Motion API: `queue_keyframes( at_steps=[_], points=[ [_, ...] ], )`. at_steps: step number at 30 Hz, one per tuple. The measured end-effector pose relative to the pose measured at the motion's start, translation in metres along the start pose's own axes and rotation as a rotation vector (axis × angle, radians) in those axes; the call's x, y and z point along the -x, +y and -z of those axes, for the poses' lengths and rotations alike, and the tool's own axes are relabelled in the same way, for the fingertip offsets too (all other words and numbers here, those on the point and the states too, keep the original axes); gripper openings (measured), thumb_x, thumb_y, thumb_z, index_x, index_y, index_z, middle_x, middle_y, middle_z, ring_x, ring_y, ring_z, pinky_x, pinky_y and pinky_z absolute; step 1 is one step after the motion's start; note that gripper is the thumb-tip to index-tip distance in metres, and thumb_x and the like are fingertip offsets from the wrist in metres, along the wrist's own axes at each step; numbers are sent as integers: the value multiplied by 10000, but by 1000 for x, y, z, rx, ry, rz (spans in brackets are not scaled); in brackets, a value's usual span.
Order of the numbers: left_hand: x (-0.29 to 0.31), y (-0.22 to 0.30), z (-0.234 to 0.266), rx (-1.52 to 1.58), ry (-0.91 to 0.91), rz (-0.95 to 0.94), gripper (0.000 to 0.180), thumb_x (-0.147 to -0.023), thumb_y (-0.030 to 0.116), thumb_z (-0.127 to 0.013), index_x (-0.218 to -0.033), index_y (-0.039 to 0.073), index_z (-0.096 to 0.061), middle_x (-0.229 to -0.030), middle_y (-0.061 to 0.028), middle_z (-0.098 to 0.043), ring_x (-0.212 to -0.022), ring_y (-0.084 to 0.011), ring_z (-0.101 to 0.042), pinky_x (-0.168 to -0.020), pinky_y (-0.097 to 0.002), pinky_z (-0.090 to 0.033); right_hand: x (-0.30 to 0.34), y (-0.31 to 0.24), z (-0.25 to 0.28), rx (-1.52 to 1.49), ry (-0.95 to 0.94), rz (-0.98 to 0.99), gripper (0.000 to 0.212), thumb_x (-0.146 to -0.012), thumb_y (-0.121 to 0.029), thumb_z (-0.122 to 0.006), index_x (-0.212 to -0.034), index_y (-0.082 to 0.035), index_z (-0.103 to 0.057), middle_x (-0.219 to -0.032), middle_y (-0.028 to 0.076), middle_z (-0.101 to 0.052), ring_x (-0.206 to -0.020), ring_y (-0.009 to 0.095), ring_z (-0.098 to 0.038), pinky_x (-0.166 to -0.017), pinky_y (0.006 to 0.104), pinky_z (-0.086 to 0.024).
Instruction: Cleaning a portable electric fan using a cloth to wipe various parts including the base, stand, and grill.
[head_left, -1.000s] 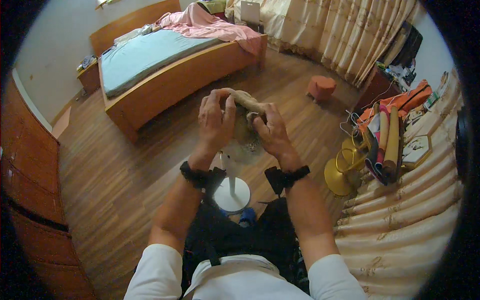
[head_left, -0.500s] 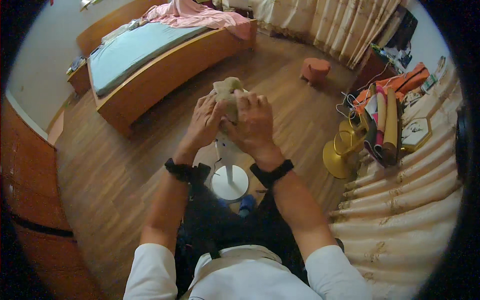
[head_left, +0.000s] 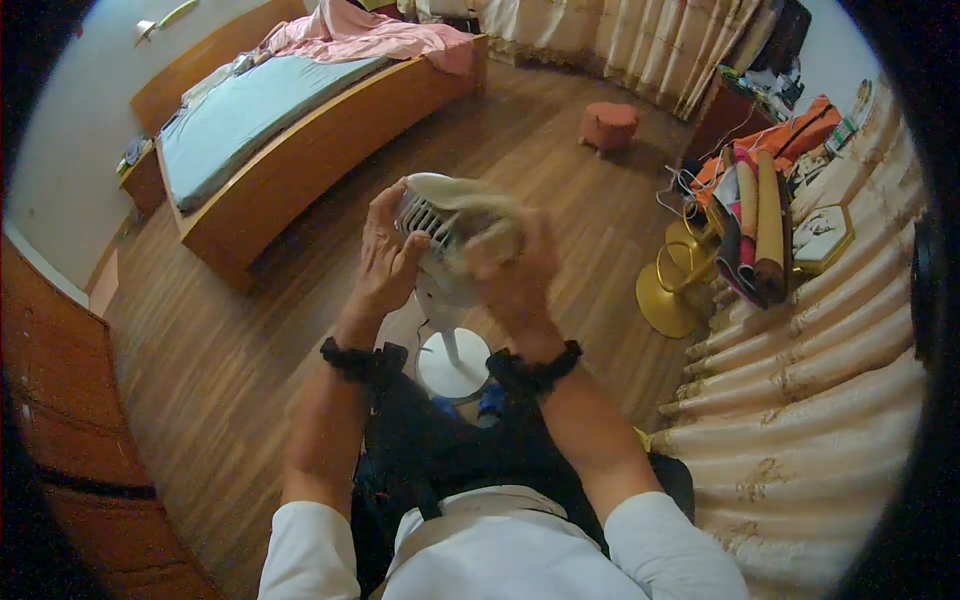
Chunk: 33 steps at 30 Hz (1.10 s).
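A white standing fan [head_left: 441,287] rises in front of me, its slotted rear housing turned up toward me. My left hand [head_left: 384,258] grips the left side of that housing, thumb near the dark slots. Over the right part of the housing lies a beige-green cloth [head_left: 478,208], bunched and smeared by motion. My right hand [head_left: 518,275] is closed on the cloth and presses it against the housing; its fingers are blurred. Below, the fan's round white base [head_left: 455,372] stands on the floor by my blue footwear.
A wooden bed [head_left: 290,180] with a pale blue mattress is at the far left. Beyond the fan sits a small orange stool [head_left: 609,126]. To the right are a gold stand [head_left: 668,300], rolled mats [head_left: 768,220] and a long curtain [head_left: 800,400]. A wooden cabinet [head_left: 70,400] is at left.
My right hand has moved right with the cloth, uncovering the fan's slotted housing. My left hand has shifted from the cloth to the housing's left edge. The view has tilted slightly.
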<state>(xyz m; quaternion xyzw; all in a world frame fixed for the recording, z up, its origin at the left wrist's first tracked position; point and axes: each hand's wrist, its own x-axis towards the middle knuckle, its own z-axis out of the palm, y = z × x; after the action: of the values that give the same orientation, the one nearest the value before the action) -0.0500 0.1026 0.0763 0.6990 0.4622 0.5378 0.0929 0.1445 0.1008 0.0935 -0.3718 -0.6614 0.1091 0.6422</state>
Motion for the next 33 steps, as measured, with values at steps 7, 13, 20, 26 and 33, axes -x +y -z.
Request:
queue_keyframes(
  at_steps=[7,13,20,26,33],
  points=[
    [-5,10,-11,-410,-60,-35,569,-963,430,-560,-1385,59,-472,-1468,-183,-446,-1327,-366,-418,-1106,-464,-297,-10,43,7,248,-98,4,415,-824,-338,-706,-1016,2,-565,-1000,196,-596,-942,370,-599,-801,450,-504],
    [-3,11,-15,-468,-28,-27,511,-978,376,-551,-1384,71,-488,-1462,-156,-461,-1321,-357,-422,-1100,-461,-302,38,12,-9,287,-104,172,456,-773,-377,-710,-1029,-38,-546,-977,172,-535,-904,387,-552,-734,479,-487],
    [-2,1,-13,-462,-10,-58,505,-985,388,-547,-1383,82,-493,-1443,-148,-478,-1315,-347,-428,-1099,-457,-305,59,14,-4,378,-198,416,301,-736,-250,-716,-932,-98,-546,-902,125,-503,-838,336,-538,-681,460,-472],
    [-2,11,-13,-471,-32,2,531,-980,428,-548,-1372,74,-497,-1437,-160,-480,-1315,-352,-427,-1096,-460,-310,62,14,2,290,-127,335,265,-743,-215,-727,-919,-103,-564,-870,103,-519,-815,325,-551,-702,418,-473],
    [-1,10,-14,-483,-19,-21,572,-981,479,-515,-1365,56,-501,-1435,-169,-479,-1317,-358,-423,-1085,-468,-317,56,52,5,-173,88,-519,357,-863,-209,-678,-1132,-3,-563,-1077,173,-607,-970,311,-598,-857,408,-486]
  ],
)
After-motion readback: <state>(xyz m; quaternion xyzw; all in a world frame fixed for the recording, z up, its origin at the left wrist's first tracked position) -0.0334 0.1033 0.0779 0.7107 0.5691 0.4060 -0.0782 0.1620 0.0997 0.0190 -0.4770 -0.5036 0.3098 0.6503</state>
